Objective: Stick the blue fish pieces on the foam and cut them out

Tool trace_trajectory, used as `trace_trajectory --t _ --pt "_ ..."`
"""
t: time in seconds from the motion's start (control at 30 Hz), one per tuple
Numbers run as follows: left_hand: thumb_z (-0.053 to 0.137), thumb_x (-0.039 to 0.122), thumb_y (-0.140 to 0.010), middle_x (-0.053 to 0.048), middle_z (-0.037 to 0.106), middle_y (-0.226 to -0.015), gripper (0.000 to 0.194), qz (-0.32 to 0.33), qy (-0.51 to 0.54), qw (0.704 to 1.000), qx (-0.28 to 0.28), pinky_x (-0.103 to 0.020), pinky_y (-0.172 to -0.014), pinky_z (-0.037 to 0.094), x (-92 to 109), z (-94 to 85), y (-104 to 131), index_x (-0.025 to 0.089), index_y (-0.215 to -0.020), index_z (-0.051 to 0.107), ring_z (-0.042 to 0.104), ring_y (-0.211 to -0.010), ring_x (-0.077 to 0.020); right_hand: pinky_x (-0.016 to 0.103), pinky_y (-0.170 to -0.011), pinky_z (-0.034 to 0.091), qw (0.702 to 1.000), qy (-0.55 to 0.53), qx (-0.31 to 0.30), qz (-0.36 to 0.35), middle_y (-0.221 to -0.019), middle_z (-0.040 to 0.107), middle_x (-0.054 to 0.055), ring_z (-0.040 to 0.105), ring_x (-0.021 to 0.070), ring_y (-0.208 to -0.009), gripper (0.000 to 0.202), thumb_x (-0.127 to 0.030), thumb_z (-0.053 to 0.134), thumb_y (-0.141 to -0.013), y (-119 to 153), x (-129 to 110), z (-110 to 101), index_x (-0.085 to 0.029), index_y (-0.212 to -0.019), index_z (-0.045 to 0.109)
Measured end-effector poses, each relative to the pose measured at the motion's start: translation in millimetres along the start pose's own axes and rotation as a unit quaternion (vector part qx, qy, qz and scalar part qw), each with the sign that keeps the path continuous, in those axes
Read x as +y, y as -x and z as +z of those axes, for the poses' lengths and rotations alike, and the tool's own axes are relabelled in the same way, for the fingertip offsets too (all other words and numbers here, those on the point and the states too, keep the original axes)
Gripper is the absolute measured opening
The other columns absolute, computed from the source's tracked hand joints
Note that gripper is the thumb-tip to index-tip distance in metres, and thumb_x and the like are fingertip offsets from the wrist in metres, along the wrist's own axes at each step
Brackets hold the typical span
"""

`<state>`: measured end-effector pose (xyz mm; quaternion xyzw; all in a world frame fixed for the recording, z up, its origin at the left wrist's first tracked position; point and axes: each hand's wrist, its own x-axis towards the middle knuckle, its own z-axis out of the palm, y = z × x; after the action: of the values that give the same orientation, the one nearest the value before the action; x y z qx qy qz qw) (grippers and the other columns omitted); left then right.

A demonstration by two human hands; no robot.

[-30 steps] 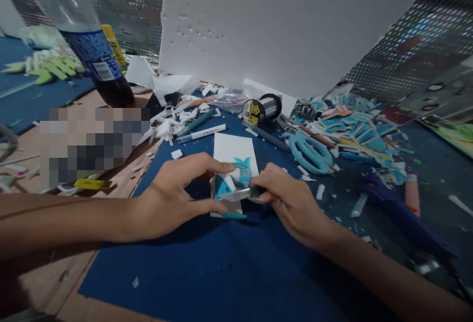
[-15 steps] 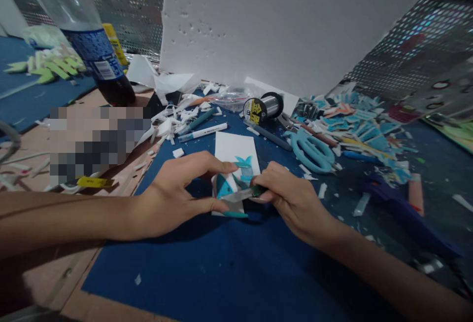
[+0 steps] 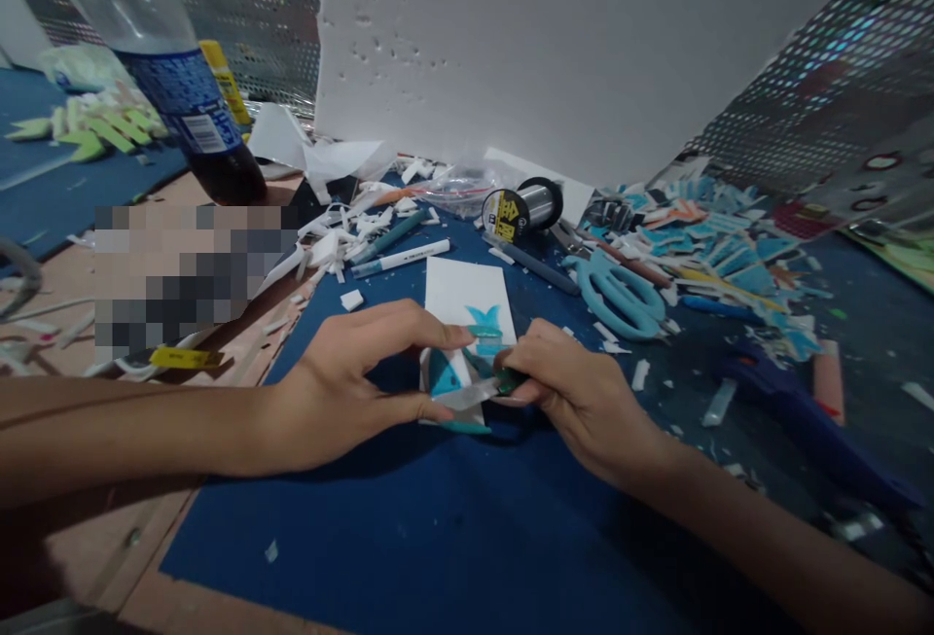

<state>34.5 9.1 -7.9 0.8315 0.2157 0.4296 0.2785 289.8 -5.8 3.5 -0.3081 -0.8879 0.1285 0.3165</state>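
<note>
My left hand (image 3: 350, 377) is closed over a small white foam board (image 3: 465, 283), its thumb and fingers pressing on opposite edges. Blue fish-like shapes (image 3: 445, 372) colour the board, with a tail form at its upper part. In my right hand (image 3: 576, 382) is a craft knife (image 3: 471, 392), pinched between thumb and fingers. Its pale blade lies across the lower part of the board, pointing toward my left thumb. My right fingers hide most of the dark green handle. Whether the blade is cutting into the board I cannot tell.
A blue mat (image 3: 350, 538) lies beneath. Behind are markers (image 3: 401, 259), a wire spool (image 3: 521, 207) and blue-handled scissors (image 3: 620, 295). A purple glue gun (image 3: 809, 431) lies at right, near blue scraps (image 3: 730, 256). A cola bottle (image 3: 186, 110) stands back left.
Both hands stay almost in place around the board. The knife blade has shifted very slightly; the view has moved a little.
</note>
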Motion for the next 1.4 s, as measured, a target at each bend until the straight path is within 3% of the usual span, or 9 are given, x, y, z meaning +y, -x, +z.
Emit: trace_trajectory --t 0.37,0.6,0.8,1.1,1.4 --pt "0.072 0.024 -0.099 -0.008 0.076 -0.105 0.020 0.023 0.011 1.000 -0.003 -0.028 -0.076 0.065 1.7 1.5 0.3 0.025 -0.117 0.064 0.076 -0.094 -0.0208 0.026 -0.050 0.036 1.000 -0.017 -0.016 0.005 -0.064 0.052 -0.001 0.045 0.0159 -0.059 0.039 -0.039 0.036 -0.113 -2.7 -3.9 0.0 -0.021 -0.085 0.057" --pt "0.074 0.013 -0.095 -0.008 0.076 -0.111 0.029 0.022 0.017 0.999 -0.020 -0.026 -0.079 0.066 2.5 2.1 3.2 0.025 -0.119 0.064 0.077 -0.096 -0.0196 0.025 -0.052 0.040 0.999 -0.019 -0.034 0.021 -0.068 0.056 0.002 0.050 0.0169 -0.063 0.043 -0.040 0.031 -0.113 -2.1 -8.0 -0.2 -0.019 -0.093 0.063" --pt "0.073 0.012 -0.095 -0.008 0.076 -0.115 0.033 0.017 0.022 0.999 -0.030 -0.028 -0.085 0.066 3.4 1.0 3.9 0.027 -0.123 0.065 0.077 -0.102 -0.0215 0.025 -0.053 0.042 0.999 -0.024 -0.037 0.020 -0.070 0.059 0.003 0.052 0.0176 -0.065 0.044 -0.042 0.030 -0.113 -2.7 -8.0 -0.6 -0.020 -0.095 0.064" --pt "0.068 0.019 -0.099 -0.007 0.077 -0.117 0.041 0.005 -0.019 1.000 0.000 -0.031 -0.081 0.068 3.6 0.3 4.5 0.031 -0.138 0.062 0.078 -0.098 -0.0230 0.028 -0.051 0.035 0.999 -0.018 -0.036 0.021 -0.063 0.050 0.000 0.044 0.0168 -0.059 0.042 -0.042 0.034 -0.113 -1.7 -2.4 -3.4 -0.022 -0.086 0.058" --pt "0.068 0.019 -0.100 -0.007 0.078 -0.106 0.027 0.018 -0.032 0.999 -0.008 -0.022 -0.074 0.064 4.9 -0.2 2.2 0.024 -0.127 0.067 0.077 -0.087 -0.0169 0.030 -0.054 0.036 0.999 0.005 -0.046 0.009 -0.065 0.053 0.001 0.044 0.0187 -0.061 0.039 -0.039 0.033 -0.113 0.5 -0.6 -4.1 -0.022 -0.090 0.059"
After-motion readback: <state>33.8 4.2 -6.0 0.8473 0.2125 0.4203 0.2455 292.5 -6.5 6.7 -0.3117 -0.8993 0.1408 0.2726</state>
